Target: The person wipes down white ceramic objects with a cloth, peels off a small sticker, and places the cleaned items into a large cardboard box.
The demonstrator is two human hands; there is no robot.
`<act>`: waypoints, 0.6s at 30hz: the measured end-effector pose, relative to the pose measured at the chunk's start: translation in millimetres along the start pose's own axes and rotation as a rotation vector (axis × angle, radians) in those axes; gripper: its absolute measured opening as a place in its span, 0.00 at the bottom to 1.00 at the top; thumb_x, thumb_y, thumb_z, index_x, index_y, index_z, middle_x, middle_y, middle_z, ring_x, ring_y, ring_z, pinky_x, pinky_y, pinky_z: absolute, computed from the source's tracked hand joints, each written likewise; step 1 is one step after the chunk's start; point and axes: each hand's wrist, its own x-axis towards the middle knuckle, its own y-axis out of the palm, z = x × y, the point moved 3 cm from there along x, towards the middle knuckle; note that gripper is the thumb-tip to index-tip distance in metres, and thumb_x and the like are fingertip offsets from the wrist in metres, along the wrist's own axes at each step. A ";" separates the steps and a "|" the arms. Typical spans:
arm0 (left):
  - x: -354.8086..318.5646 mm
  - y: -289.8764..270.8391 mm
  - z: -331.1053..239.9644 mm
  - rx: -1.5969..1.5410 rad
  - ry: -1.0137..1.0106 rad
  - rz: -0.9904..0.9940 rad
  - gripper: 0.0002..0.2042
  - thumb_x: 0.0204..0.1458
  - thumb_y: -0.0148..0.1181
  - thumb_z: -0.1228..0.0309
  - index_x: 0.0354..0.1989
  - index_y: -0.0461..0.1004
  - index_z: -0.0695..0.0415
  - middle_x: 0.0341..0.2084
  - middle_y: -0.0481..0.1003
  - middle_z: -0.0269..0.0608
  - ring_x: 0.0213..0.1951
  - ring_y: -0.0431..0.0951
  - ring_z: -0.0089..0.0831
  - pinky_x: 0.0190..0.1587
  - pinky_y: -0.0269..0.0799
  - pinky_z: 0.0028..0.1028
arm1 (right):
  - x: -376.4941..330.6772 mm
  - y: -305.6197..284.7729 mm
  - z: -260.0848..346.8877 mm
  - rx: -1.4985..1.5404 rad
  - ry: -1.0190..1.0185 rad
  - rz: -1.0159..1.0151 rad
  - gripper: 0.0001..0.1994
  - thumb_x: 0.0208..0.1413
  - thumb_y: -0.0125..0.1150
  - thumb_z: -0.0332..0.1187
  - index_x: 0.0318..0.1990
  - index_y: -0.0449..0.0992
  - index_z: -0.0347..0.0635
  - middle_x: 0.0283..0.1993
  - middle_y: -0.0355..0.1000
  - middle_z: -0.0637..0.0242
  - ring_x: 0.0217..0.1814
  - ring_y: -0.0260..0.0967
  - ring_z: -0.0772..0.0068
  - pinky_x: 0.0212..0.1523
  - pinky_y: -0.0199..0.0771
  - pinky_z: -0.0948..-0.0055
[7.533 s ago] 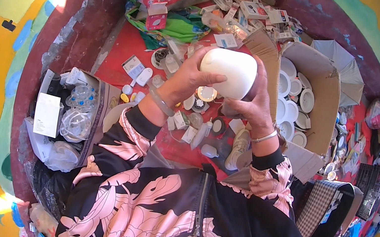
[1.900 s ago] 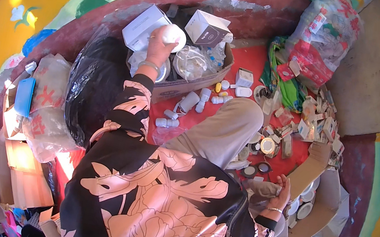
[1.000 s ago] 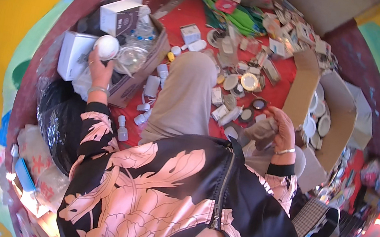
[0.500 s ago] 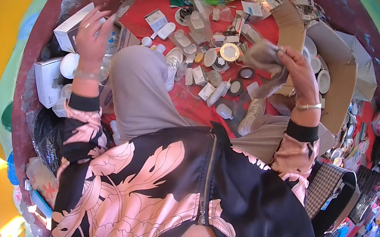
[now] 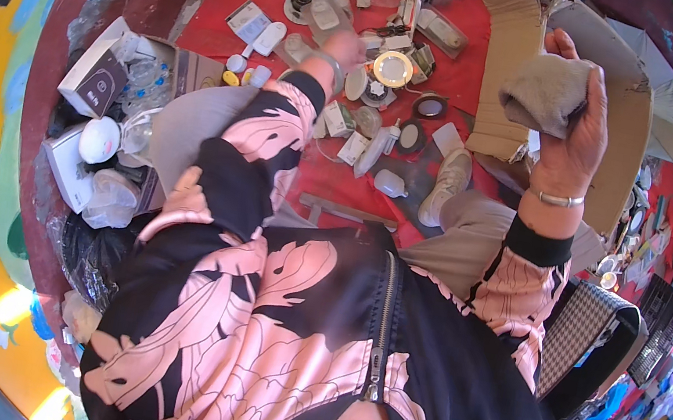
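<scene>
My right hand is raised beside the cardboard box and holds a bunched grey-brown cloth, with fingers closed round it. Low over the red sheet, my left hand reaches into a pile of small goods; its fingers are too blurred to read. Just right of it lies a round white, gold-rimmed light. Around it are a clear plastic pack, a white paddle-shaped item, small boxes and a black round disc.
A tall open cardboard box stands at the right. To the left are white boxes, a white round lamp head and a black plastic bag. A houndstooth case sits by my right elbow. My shoe rests on the sheet.
My left hand has swung from the far left down and right into the pile. My right hand has moved up and right with the cloth. The whole view has shifted slightly.
</scene>
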 end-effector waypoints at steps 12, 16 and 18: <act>58.6 31.6 159.7 -0.916 -0.565 -0.441 0.23 0.54 0.43 0.70 0.56 0.54 0.69 0.52 0.58 0.61 0.55 0.60 0.55 0.53 0.61 0.49 | -25.2 -9.5 17.4 -0.319 -0.066 -0.529 0.12 0.57 0.54 0.33 0.45 0.72 0.35 0.43 0.71 0.65 0.44 0.68 0.78 0.46 0.67 0.77; 66.4 24.5 170.2 -1.061 -0.566 -0.569 0.22 0.54 0.44 0.70 0.55 0.55 0.69 0.52 0.59 0.60 0.55 0.61 0.54 0.53 0.61 0.49 | -24.8 -26.5 16.8 -0.214 0.015 -0.585 0.11 0.57 0.54 0.31 0.43 0.73 0.35 0.41 0.72 0.66 0.43 0.69 0.76 0.45 0.68 0.76; 69.8 21.7 171.7 -1.118 -0.561 -0.613 0.22 0.54 0.44 0.70 0.55 0.56 0.69 0.52 0.59 0.60 0.55 0.61 0.54 0.53 0.61 0.49 | -24.4 -27.5 16.4 -0.205 0.048 -0.556 0.10 0.57 0.53 0.33 0.42 0.72 0.38 0.39 0.73 0.66 0.40 0.71 0.74 0.42 0.72 0.73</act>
